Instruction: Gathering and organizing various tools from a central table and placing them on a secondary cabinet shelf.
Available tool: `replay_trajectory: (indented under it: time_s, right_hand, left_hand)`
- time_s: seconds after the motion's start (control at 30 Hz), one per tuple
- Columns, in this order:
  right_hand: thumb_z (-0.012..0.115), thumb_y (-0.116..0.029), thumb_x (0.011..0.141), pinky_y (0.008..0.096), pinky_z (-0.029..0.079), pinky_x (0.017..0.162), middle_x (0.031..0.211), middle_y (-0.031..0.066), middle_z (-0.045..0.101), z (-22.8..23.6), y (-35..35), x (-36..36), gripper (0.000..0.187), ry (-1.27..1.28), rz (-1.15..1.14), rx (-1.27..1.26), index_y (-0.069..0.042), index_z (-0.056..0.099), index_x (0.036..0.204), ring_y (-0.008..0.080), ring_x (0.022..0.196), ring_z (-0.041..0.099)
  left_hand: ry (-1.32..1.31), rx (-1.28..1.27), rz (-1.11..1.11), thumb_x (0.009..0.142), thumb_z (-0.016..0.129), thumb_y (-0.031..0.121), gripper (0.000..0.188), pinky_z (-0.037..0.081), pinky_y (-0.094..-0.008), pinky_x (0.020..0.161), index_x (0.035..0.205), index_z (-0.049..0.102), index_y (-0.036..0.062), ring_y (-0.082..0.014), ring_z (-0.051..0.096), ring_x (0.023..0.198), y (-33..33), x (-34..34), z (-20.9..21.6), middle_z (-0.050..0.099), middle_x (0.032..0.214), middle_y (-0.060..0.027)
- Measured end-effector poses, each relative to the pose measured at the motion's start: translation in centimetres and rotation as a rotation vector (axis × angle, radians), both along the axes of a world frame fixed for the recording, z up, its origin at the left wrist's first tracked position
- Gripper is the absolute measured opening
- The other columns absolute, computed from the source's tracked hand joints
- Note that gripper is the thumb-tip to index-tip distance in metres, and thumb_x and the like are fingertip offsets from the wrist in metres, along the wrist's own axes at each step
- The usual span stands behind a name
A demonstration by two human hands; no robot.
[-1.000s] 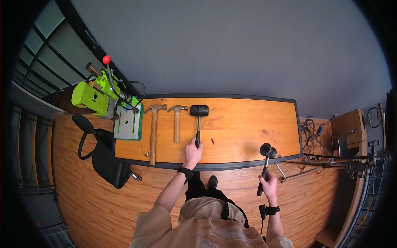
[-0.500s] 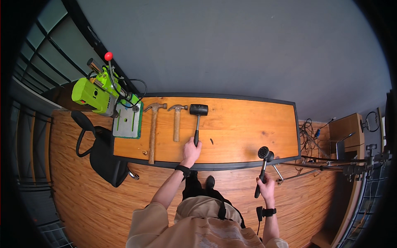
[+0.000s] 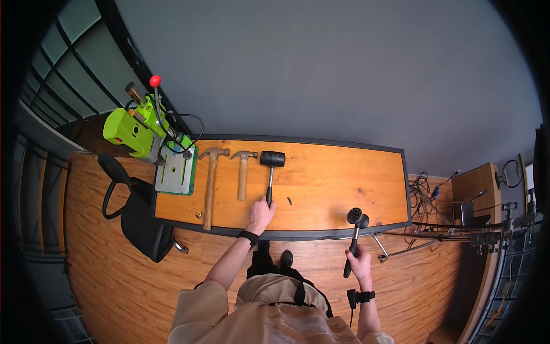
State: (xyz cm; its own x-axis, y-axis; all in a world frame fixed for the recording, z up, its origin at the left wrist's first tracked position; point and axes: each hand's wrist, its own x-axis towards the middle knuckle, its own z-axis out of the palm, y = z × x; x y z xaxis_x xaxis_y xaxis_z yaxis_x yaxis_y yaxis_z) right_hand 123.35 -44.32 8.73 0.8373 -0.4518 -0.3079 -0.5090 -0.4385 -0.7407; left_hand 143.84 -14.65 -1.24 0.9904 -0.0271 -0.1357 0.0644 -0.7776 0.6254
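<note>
On the wooden table point(image 3: 321, 189) lies a rubber mallet point(image 3: 272, 159) with a black head and metal shaft. My left hand point(image 3: 262, 215) is closed round the lower end of its black grip. My right hand point(image 3: 359, 262) grips the black handle of a meat mallet point(image 3: 354, 217), held up with its round, studded head over the table's front edge at the right. Left of the rubber mallet, a short claw hammer point(image 3: 243, 179) and a longer claw hammer point(image 3: 210, 192) lie side by side, heads toward the wall, their wooden handles pointing at me.
A green drill press point(image 3: 134, 135) on a grey base stands at the table's left end. Beside it is a black chair point(image 3: 146, 221). A grey wall point(image 3: 321, 69) rises behind the table. Tangled cables point(image 3: 424, 195) and metal stands point(image 3: 487, 235) are at the right.
The whole view has shifted slightly. My right hand has drifted a little left with the meat mallet. The left hand stays on the rubber mallet's grip, and the hammers have not moved.
</note>
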Motion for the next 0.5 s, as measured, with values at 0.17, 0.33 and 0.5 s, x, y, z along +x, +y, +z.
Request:
replay_trajectory:
  time_s: [0.17, 0.33, 0.5]
  right_hand:
    - [0.068, -0.025, 0.076, 0.0318, 0.046, 0.057, 0.064, 0.0118, 0.06, 0.1, 0.1, 0.9, 0.032, 0.031, 0.028, -0.054, 0.003, 0.059, 0.088, 0.0183, 0.059, 0.058]
    - [0.069, -0.028, 0.074, 0.0362, 0.048, 0.058, 0.065, 0.0148, 0.061, -0.2, 0.8, 3.6, 0.038, 0.017, 0.058, -0.131, 0.003, 0.058, 0.094, 0.027, 0.059, 0.061]
    - [0.069, -0.027, 0.073, 0.0403, 0.051, 0.064, 0.078, 0.0181, 0.065, 0.2, 2.4, 7.8, 0.05, 0.044, 0.199, -0.158, 0.001, 0.052, 0.11, 0.0337, 0.07, 0.064]
  left_hand:
    - [0.016, 0.092, -0.024, 0.083, 0.057, 0.031, 0.033, 0.05, -0.0504, 0.068, 0.091, 0.057, -0.0004, -0.0411, 0.063, 0.072, -0.4, -0.1, 0.5, 0.064, 0.076, -0.0224]
    - [0.054, 0.148, -0.056, 0.083, 0.057, 0.032, 0.035, 0.05, -0.0492, 0.071, 0.093, 0.053, -0.0012, -0.0394, 0.063, 0.08, -0.8, 0.2, 1.7, 0.063, 0.089, -0.0227]
    - [0.097, 0.165, -0.079, 0.083, 0.058, 0.033, 0.037, 0.05, -0.049, 0.071, 0.096, 0.049, -0.001, -0.0393, 0.063, 0.083, -0.3, 0.3, 1.9, 0.061, 0.094, -0.023]
